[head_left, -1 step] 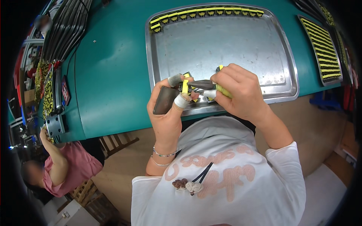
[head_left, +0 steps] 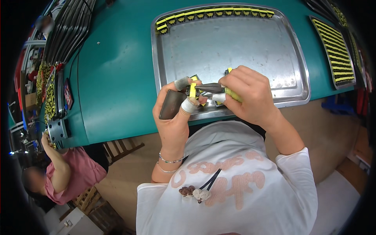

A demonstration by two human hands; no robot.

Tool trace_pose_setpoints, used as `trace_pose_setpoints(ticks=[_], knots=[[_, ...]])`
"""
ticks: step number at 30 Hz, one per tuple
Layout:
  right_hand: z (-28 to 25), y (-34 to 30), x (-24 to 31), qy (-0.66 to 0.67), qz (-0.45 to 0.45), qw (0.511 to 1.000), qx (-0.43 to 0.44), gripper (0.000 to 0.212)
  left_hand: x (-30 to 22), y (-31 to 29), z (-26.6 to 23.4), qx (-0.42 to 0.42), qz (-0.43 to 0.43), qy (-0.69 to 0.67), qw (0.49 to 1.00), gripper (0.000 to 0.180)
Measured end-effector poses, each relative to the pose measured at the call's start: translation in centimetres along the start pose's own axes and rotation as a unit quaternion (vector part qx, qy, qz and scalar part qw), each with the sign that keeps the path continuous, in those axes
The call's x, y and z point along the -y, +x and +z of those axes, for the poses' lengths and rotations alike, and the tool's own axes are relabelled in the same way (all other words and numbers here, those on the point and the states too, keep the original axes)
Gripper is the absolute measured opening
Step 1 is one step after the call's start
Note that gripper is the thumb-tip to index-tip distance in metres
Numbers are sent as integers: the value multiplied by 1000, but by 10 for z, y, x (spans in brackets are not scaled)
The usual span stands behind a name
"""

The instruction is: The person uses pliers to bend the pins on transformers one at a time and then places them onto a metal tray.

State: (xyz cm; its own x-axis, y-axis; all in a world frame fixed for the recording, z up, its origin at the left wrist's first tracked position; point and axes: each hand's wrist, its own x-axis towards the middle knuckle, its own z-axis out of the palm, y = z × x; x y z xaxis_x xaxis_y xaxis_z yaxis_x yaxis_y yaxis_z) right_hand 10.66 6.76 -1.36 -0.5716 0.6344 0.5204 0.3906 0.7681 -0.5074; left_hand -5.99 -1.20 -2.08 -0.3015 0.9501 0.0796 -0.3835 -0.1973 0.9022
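Pinched between the taped fingertips of my left hand (head_left: 172, 121) is a small yellow-and-black part (head_left: 192, 90). A dark flat rectangular piece (head_left: 172, 105) also rests in that hand, against the palm. My right hand (head_left: 250, 92) is wrapped around pliers (head_left: 210, 88) with dark jaws and yellow-green grips. The tips of the jaws meet the right side of the part; whether they grip it I cannot tell. Both hands are over the near edge of a metal tray (head_left: 235, 45). More yellow-and-black pieces (head_left: 229, 71) lie partly hidden behind my hands.
Similar yellow-and-black parts (head_left: 209, 12) line the tray's far edge. To the right stands another tray (head_left: 333, 51) filled with yellow rows. Black strips (head_left: 68, 35) are heaped at the left of the green table (head_left: 113, 78). A person in pink (head_left: 84, 168) works at the lower left.
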Motion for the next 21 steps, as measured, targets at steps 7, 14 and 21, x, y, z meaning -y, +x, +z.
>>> trace_pose_setpoints(ticks=[7,14,21], knots=[[-16,3,4,213,112,970,29,21,-18,-2,13,-14,-63,-29,997,36],[-12,14,25,446,206,867,86,24,-30,-2,22,24,-147,-77,986,40],[-13,16,26,606,291,731,119,23,-32,-2,23,19,-139,1,990,40]])
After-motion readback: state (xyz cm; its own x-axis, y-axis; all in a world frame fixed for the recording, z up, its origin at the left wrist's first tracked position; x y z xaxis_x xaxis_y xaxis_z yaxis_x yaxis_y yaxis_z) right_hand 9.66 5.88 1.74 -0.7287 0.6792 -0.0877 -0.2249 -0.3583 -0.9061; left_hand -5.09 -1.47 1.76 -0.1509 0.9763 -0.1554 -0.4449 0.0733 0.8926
